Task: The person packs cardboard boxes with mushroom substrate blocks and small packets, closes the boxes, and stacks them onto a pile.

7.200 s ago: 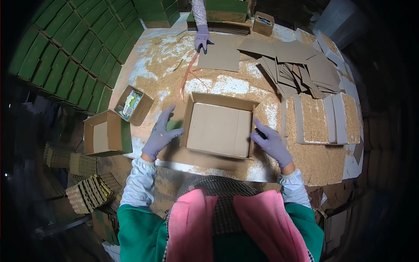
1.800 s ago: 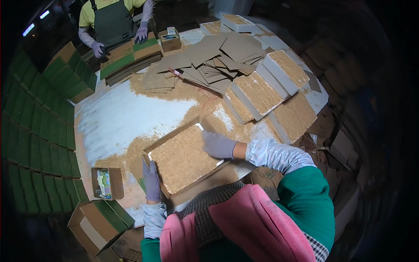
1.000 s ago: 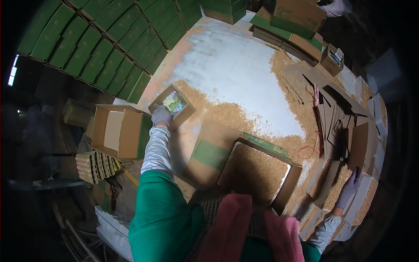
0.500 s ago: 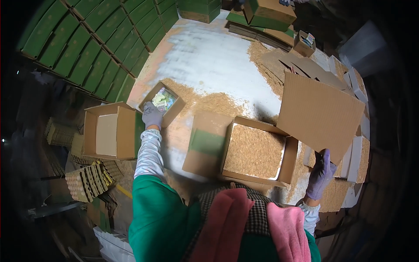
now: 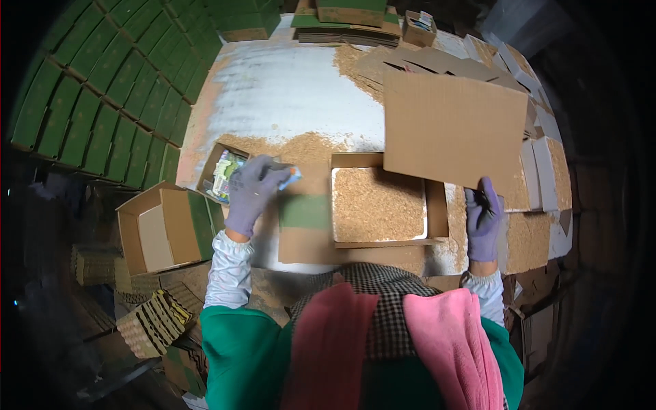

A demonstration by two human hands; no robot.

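My left hand (image 5: 251, 191), in a purple-grey glove, pinches a small blue-and-orange packet (image 5: 292, 178) over the table. Just left of it stands a small cardboard box (image 5: 206, 179) holding several colourful packets (image 5: 224, 171). My right hand (image 5: 484, 220), gloved in purple, grips the lower edge of a flat brown cardboard sheet (image 5: 454, 126). That sheet hangs tilted over the right back corner of an open carton (image 5: 437, 217). Inside the carton, a white-edged layer of tan shavings (image 5: 379, 205) fills the space. The carton's green-and-brown flap (image 5: 304, 210) lies folded out to its left.
Green cartons (image 5: 99, 102) are stacked along the left. An open empty carton (image 5: 171, 229) stands at the table's left edge, above egg trays (image 5: 154, 321). Shavings-topped white trays (image 5: 552, 171) line the right side. Folded cardboard (image 5: 342, 35) and a small box (image 5: 418, 31) sit at the back.
My left hand has come out of the small box with a packet and moved right, toward the open carton. My right hand still holds the cardboard sheet. The whole view has shifted.
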